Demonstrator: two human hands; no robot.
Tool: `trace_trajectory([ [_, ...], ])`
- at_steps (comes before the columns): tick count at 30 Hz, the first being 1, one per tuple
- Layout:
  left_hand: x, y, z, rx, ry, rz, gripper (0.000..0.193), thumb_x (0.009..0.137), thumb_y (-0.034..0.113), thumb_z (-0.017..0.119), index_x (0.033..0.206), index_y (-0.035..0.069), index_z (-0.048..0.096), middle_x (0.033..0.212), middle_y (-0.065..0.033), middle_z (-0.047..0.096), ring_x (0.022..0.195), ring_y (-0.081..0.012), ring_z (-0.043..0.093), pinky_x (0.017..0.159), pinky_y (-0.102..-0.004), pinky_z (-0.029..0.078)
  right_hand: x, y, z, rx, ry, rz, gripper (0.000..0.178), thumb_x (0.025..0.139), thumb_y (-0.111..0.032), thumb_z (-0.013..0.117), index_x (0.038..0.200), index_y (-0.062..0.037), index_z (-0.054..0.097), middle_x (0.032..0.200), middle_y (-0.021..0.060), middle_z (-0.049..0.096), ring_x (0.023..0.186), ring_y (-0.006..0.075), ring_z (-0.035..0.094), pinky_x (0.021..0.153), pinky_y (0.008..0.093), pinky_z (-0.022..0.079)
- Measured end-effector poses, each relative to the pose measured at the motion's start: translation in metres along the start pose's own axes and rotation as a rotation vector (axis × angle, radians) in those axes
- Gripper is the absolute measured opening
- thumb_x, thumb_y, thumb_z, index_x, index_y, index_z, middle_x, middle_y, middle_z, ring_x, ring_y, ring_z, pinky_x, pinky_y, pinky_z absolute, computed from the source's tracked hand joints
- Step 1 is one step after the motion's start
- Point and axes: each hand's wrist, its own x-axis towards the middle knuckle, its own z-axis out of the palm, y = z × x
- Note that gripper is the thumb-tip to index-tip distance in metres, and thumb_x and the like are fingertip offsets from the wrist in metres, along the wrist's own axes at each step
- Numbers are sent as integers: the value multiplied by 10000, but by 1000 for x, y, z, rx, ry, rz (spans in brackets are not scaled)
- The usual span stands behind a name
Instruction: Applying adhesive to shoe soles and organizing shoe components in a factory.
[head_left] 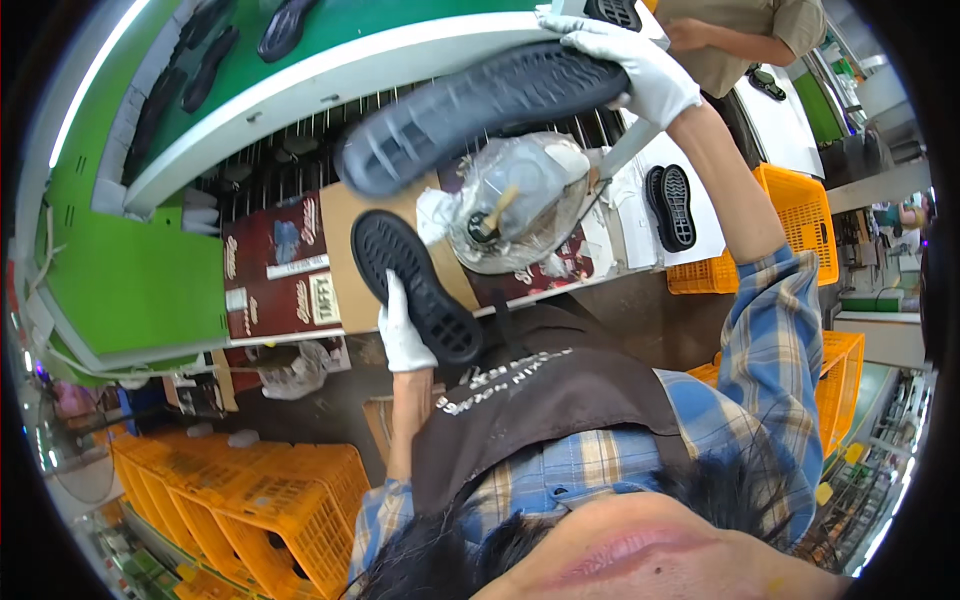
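My white-gloved right hand [645,75] is raised and closed round one end of a dark shoe sole [480,115]. This sole stretches leftward over the bench, its tread facing me and its far end slightly blurred. Lower and nearer my body, my gloved left hand [402,335] grips a second black shoe sole [415,280] by its edge. Its thumb lies along the sole, and the other fingers are hidden beneath. Between the two soles and to the right sits a plastic-wrapped bowl [520,215] with a short wooden-looking handle in it.
Flattened cardboard [345,270] covers the bench. More soles lie on a green conveyor belt [350,25] behind a white rail [330,95]. A pair of soles [672,210] rests on white paper at right. Orange crates [300,500] stand lower left and right. A co-worker's arm [730,45] is far right.
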Motion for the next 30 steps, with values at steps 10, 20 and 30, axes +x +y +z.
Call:
trace_trajectory([
  [10,51,49,-70,62,-145,-34,373,962,297,582,1171,-11,597,1081,-79,662,883,-155,661,788,-289,544,58,21,80,364,757,222,484,895,-201,640,1322,-75,452,1166,165,592,1016,308,609,885,418,505],
  [20,70,94,-103,147,-187,-144,351,960,314,576,1166,30,592,1018,-69,669,821,-161,670,714,-297,562,179,6,73,-1248,594,608,942,728,-590,615,1445,-44,338,1365,281,449,1260,415,458,1049,490,381],
  [30,71,113,-142,120,-95,-109,422,945,319,605,1258,42,543,1141,-91,642,912,-215,668,779,-354,569,213,64,-2,-1481,638,800,716,826,-613,476,1308,-89,549,1328,202,542,1280,378,459,1052,471,367],
])
